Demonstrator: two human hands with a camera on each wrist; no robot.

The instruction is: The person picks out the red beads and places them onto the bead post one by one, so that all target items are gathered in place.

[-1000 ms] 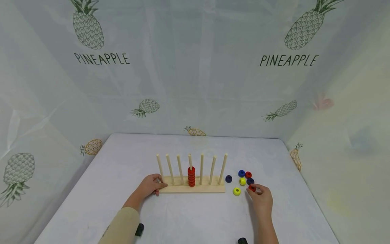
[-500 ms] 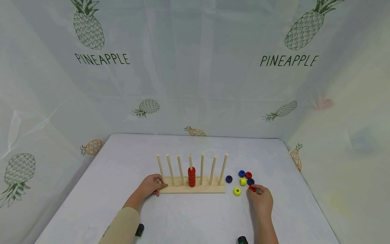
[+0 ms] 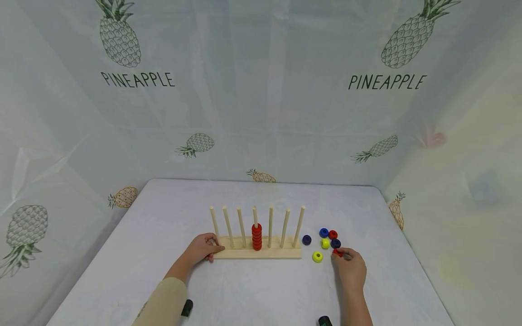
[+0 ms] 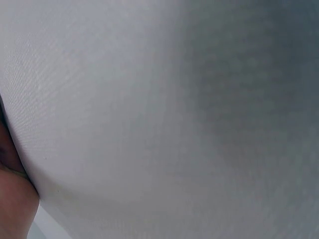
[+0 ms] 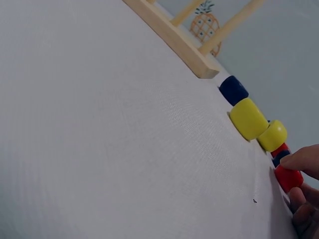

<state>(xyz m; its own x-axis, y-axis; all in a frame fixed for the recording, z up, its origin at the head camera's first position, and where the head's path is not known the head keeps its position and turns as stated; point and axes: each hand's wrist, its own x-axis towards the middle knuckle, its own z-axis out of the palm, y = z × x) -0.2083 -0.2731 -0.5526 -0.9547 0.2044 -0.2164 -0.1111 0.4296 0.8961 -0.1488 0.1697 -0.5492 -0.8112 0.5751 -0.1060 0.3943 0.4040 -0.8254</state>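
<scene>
A pale wooden rack (image 3: 265, 254) with several upright pegs stands on the white table. Several red beads (image 3: 257, 237) are stacked on its middle peg. My left hand (image 3: 201, 246) holds the rack's left end, with the thumb over the base by the outermost peg. To the right of the rack, my right hand (image 3: 351, 267) pinches a red bead (image 5: 288, 178) between thumb and fingers, close to the tabletop. In the left wrist view only a bit of the hand shows at the left edge, and the rack is out of sight.
Near the right hand lie loose beads: a yellow one (image 3: 317, 256) in front, another yellow (image 3: 325, 243), a blue (image 3: 324, 232), a red (image 3: 333, 234) and two dark blue ones, one (image 3: 306, 240) beside the rack. Black objects (image 3: 325, 321) sit near the front. A pineapple-print curtain hangs behind.
The right fingers cover slightly more of the red bead than before. The left hand and the rack stay as they were.
</scene>
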